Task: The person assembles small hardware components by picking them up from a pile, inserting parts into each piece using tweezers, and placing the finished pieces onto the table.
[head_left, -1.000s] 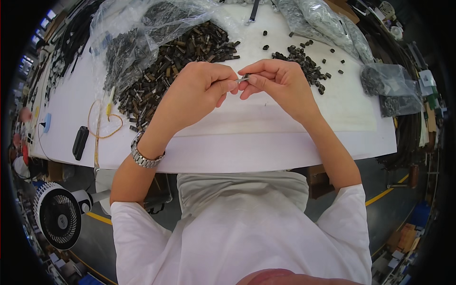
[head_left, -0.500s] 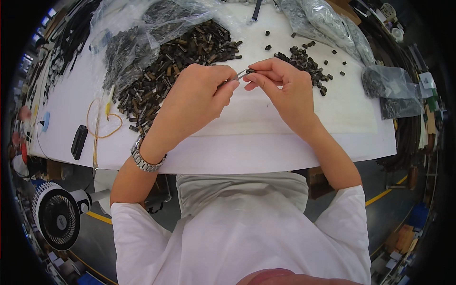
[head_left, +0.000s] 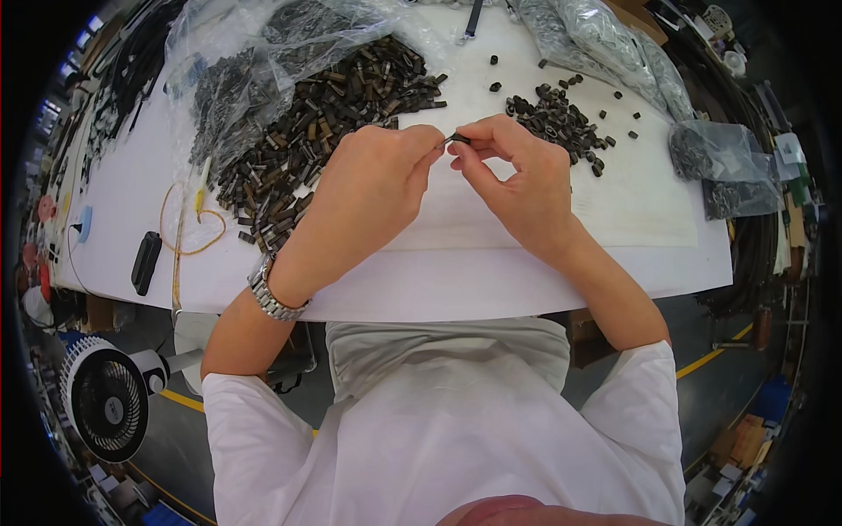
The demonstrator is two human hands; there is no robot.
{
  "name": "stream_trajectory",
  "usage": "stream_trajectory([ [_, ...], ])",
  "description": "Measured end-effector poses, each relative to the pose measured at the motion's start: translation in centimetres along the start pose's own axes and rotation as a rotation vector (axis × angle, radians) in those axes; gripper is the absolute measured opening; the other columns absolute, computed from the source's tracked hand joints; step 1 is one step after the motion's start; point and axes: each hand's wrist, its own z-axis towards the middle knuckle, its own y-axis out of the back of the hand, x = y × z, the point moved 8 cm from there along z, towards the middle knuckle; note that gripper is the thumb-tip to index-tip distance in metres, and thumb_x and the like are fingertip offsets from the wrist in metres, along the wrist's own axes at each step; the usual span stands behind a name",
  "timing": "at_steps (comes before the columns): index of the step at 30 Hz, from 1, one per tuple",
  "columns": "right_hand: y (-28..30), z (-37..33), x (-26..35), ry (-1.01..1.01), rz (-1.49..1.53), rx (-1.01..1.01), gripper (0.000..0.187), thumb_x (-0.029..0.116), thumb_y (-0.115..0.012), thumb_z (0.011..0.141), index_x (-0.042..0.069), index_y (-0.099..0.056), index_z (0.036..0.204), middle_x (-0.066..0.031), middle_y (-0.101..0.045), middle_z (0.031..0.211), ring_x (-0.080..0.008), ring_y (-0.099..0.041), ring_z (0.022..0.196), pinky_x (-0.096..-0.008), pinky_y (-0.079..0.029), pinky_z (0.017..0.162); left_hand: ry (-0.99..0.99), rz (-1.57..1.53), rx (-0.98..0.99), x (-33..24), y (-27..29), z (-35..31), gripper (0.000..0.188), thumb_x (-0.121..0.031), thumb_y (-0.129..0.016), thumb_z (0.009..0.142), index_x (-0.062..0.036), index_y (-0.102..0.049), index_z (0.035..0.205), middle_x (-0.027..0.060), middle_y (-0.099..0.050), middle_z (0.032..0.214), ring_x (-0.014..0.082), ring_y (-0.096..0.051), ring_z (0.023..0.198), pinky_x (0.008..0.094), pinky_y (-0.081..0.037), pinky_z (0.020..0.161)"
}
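Note:
Both my hands meet over the white table, fingertips almost touching. My right hand (head_left: 524,175) pinches a small dark piece (head_left: 459,138) between thumb and forefinger. My left hand (head_left: 375,180), with a metal-band watch on its wrist, is closed at the left end of that piece; what lies inside its fingers is mostly hidden. Left of and beyond this hand spreads a big pile of dark, brownish rectangular pieces (head_left: 351,92). Beyond my right hand lies a smaller heap of short black ring-like pieces (head_left: 561,114), several of them scattered singly.
Clear plastic bags (head_left: 254,61) partly cover the large pile, and more filled bags (head_left: 721,153) lie along the right side. A black oblong object (head_left: 146,263) and a looped yellow cord (head_left: 195,250) rest at the left. A fan (head_left: 110,399) stands below the table's left edge.
My fingertips have come closer together, and the thin metal prongs that showed between them are now mostly covered. Both hands have shifted slightly; the piles look the same.

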Motion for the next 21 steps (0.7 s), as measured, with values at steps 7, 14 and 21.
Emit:
stream_trajectory([
  [7,-0.1,-0.1,-0.7,-0.013,0.063,-0.024,0.013,0.003,-0.074,0.093,0.0,-0.071,0.106,-0.0134,-0.079,0.089,-0.022,-0.08,0.082,-0.0308,-0.061,0.071,0.013,0.064,-0.046,-0.3,-0.8,-0.3,0.009,-0.004,-0.063,0.098,-0.0015,-0.071,0.1,0.0143,-0.072,0.079,0.0319,-0.071,0.069,0.0398,-0.053,0.063],
  [14,-0.3,-0.1,-0.5,-0.038,0.103,0.006,0.014,0.002,-0.07,0.096,-0.003,-0.072,0.11,-0.0137,-0.079,0.093,-0.0203,-0.08,0.082,-0.0287,-0.061,0.07,-0.075,0.113,-0.115,-0.4,0.2,-0.1,0.01,-0.003,-0.064,0.097,-0.0014,-0.073,0.099,0.0147,-0.068,0.075,0.0336,-0.069,0.068,0.0405,-0.053,0.063],
  [21,-1.3,0.7,-2.3,-0.402,0.74,0.364,0.017,0.003,-0.065,0.102,-0.007,-0.072,0.115,-0.014,-0.078,0.099,-0.0207,-0.078,0.088,-0.0294,-0.062,0.083,0.147,-0.387,0.225,2.0,0.1,0.7,0.013,-0.011,-0.067,0.098,-0.0024,-0.075,0.091,0.0068,-0.062,0.061,0.0161,-0.052,0.052,0.0335,-0.039,0.053],
])
